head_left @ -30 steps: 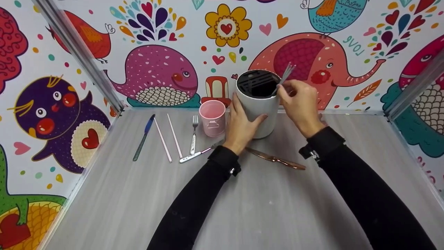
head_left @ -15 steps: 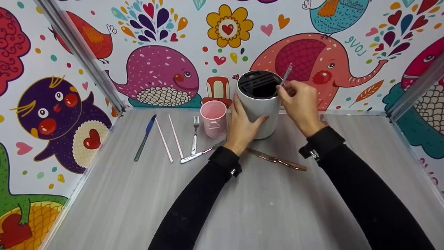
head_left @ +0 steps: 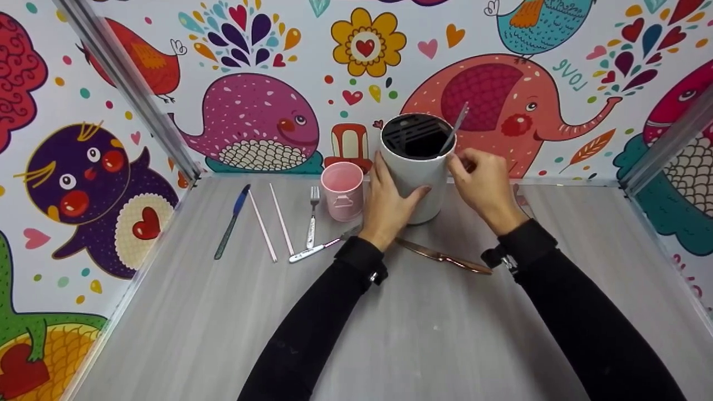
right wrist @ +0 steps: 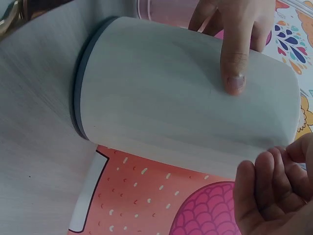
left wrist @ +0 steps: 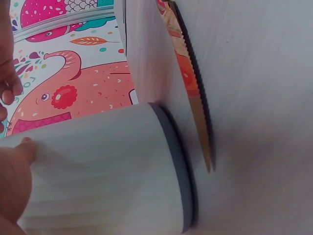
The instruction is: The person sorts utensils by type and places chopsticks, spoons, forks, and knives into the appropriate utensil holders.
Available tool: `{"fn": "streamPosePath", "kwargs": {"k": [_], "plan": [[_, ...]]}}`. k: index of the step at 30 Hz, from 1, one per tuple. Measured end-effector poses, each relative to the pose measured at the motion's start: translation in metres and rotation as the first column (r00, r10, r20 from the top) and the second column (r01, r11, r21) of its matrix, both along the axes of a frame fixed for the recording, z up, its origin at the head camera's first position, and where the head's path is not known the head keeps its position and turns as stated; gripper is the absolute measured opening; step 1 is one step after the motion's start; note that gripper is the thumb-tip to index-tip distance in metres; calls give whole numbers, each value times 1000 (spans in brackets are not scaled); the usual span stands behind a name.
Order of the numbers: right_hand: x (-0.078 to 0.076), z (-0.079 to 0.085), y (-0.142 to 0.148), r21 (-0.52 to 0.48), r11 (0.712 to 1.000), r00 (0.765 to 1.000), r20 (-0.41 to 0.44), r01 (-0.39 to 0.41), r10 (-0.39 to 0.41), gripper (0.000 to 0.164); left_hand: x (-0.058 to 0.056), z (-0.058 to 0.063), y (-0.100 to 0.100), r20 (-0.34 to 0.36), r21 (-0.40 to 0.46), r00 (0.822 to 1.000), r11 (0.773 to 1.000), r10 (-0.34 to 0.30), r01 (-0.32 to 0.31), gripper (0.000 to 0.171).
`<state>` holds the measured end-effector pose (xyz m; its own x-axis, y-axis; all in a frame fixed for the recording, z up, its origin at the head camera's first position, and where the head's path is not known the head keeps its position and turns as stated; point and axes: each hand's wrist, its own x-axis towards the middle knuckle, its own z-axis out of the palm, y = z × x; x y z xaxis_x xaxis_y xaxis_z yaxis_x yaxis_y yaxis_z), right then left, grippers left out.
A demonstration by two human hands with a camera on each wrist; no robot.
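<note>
A tall white cylindrical utensil holder [head_left: 423,189] with a black slotted top [head_left: 412,136] stands near the back wall. My left hand [head_left: 387,203] holds its left side, the thumb across the front, which the right wrist view also shows. A slim grey fork [head_left: 458,125] leans in the right part of the slotted top, seen nearly edge-on, its lower end hidden inside. Beside the right rim is my right hand [head_left: 484,186], fingers loosely bent and holding nothing, the fingertips [right wrist: 266,161] right at the holder's upper edge.
Left of the holder stands a small pink bucket [head_left: 342,192]. Farther left lie a white-handled fork [head_left: 312,217], another white-handled utensil [head_left: 312,253], two pale pink sticks [head_left: 262,225] and a blue-bladed knife [head_left: 232,221]. A copper-coloured knife [head_left: 445,257] lies in front of the holder.
The fork turned from showing its tines broadly to edge-on in my right fingers. My right hand then let go of it and dropped slightly below the rim. My left hand stayed on the holder.
</note>
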<state>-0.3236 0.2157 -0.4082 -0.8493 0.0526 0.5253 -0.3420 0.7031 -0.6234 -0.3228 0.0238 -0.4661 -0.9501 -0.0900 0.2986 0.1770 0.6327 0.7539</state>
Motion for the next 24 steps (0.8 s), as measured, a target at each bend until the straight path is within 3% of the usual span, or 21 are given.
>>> {"fn": "streamPosePath", "kwargs": {"k": [15, 24], "plan": [[3, -8, 12, -35, 998, 997, 67, -45, 47, 25, 1, 1, 0, 25, 9, 1000, 1000, -9, 9, 129], [4, -13, 31, 35, 998, 986, 158, -53, 47, 27, 3, 0, -1, 26, -6, 999, 1000, -18, 18, 126]]}}
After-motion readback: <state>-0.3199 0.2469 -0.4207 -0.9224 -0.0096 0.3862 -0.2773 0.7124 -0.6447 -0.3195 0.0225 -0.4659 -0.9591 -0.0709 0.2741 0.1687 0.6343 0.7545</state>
